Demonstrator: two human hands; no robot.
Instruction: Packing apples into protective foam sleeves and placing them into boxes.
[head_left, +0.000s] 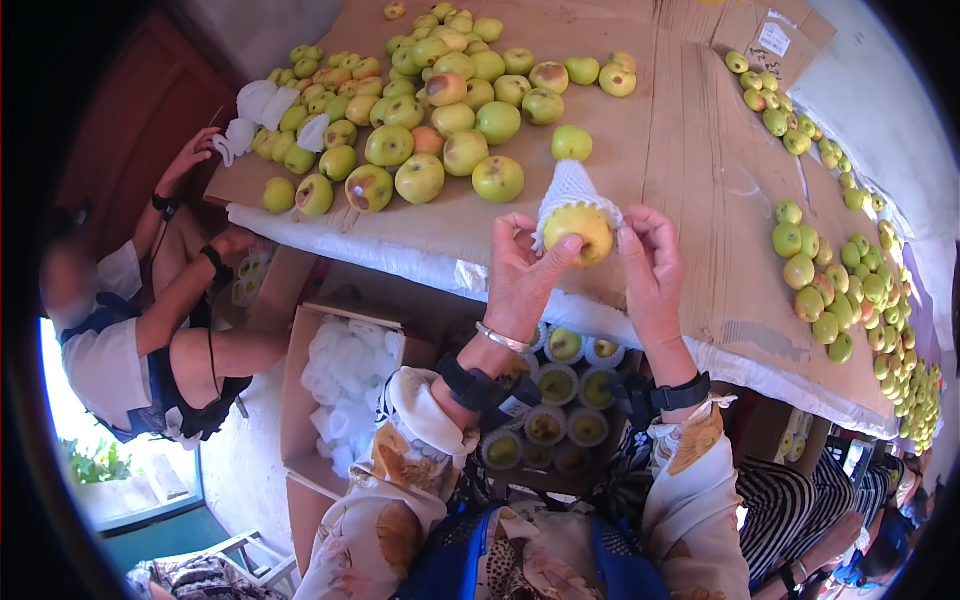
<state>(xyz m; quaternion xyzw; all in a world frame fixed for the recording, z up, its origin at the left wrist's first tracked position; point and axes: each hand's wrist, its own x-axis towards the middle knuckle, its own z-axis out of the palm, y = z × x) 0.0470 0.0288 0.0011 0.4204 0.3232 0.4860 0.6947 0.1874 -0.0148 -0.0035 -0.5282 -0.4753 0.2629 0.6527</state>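
Note:
Above the near edge of the cardboard-covered table (720, 300), my left hand (525, 270) holds a yellow-green apple (583, 231) between thumb and fingers. A white foam net sleeve (568, 184) covers the apple's far side and narrows to a point beyond it. At the right rim of the sleeve, my right hand (651, 262) pinches the foam. A single green apple (571, 142) lies just past the sleeve's tip. Below my hands, an open box holds apples in foam sleeves (557, 384), partly hidden by my forearms.
Many loose apples (450, 120), some with brown spots, lie on the table's far left; more (832, 285) lie along the right. A cardboard box of white foam sleeves (349, 375) stands left of my arms. A co-worker (150, 322) sits at left; others are at lower right.

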